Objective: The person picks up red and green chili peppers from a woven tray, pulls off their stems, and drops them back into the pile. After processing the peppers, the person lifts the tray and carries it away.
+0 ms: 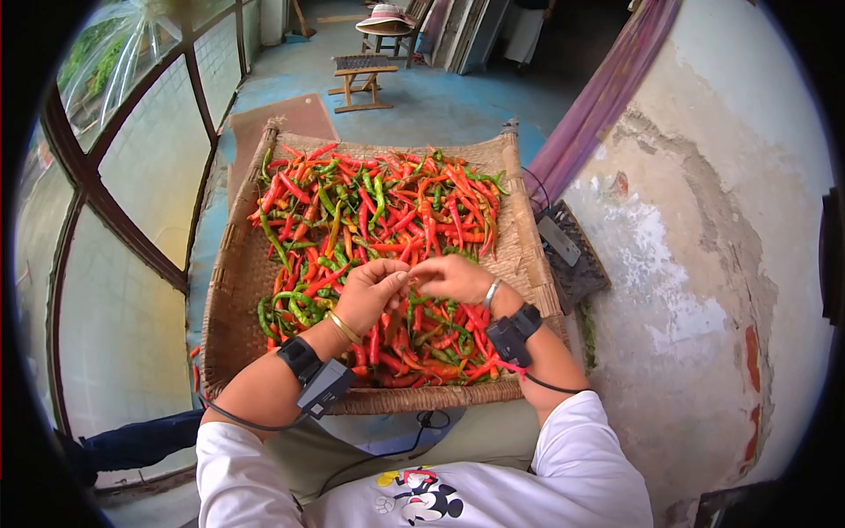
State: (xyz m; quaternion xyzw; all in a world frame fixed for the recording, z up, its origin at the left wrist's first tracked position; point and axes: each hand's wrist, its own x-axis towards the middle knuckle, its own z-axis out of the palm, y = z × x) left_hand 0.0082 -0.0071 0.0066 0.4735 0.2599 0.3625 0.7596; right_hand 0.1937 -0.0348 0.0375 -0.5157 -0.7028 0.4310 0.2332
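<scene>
Red, orange and green chili peppers (pixel 396 207) lie heaped in a wide woven tray (pixel 231 282) in front of me. My left hand (pixel 373 295) is over the middle of the heap, its thumb and fingers pinched together. Facing it, my right hand (pixel 453 280) has its fingertips pressed together too, and the fingertips of both hands meet or nearly meet. What is between them, if anything, is too small to tell. Peppers lie below and around both hands.
A folding stool (pixel 364 77) and a hat (pixel 385 19) on another stool stand beyond the tray. Framed windows (pixel 132 229) are at left, a peeling wall (pixel 678 264) and purple curtain (pixel 598 123) at right. A person (pixel 525 31) stands in the doorway. A dark crate (pixel 572 260) sits beside the tray.
</scene>
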